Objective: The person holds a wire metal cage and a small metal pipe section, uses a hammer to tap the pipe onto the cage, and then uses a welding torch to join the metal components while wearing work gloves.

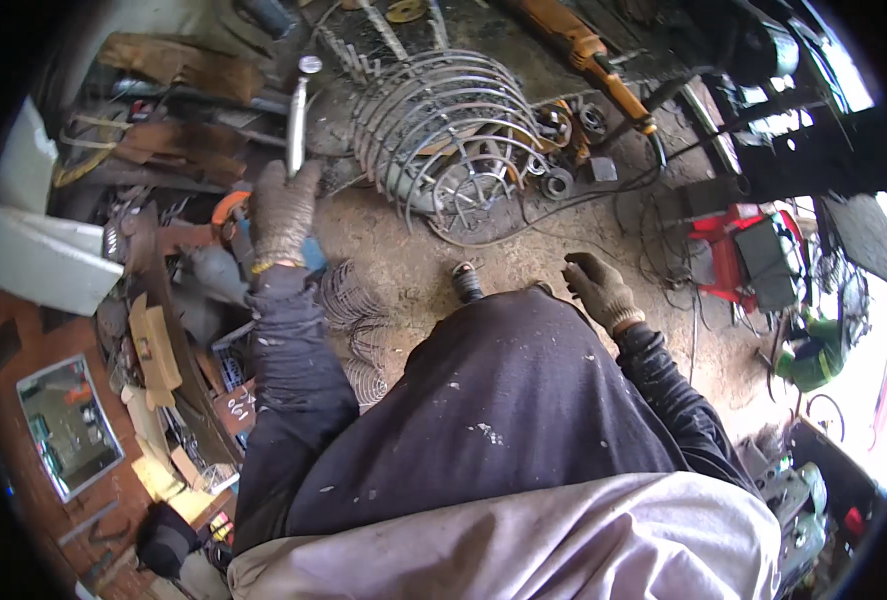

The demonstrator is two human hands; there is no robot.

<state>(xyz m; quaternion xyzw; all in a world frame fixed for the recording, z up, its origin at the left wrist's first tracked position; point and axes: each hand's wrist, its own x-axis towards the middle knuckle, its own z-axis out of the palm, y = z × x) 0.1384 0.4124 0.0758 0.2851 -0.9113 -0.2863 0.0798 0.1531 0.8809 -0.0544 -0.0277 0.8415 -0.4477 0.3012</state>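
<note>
My left hand [283, 215], in a brown knit glove, is closed round the lower end of a silver ratchet wrench [298, 120]. Its round head points up and away from me. To the right of it lies a cage of bent metal rings [443, 105] on the floor. My right hand [600, 288], gloved the same way, hovers near my right knee with its fingers loosely bent and apart. I see nothing held in it.
Coiled wire rings [348, 295] lie beside my left forearm. An orange power tool [588, 50] rests at the far right, its cable crossing the floor. A red plastic stool [728, 260] stands right. Cardboard boxes [153, 350] and a framed mirror [70, 427] are left.
</note>
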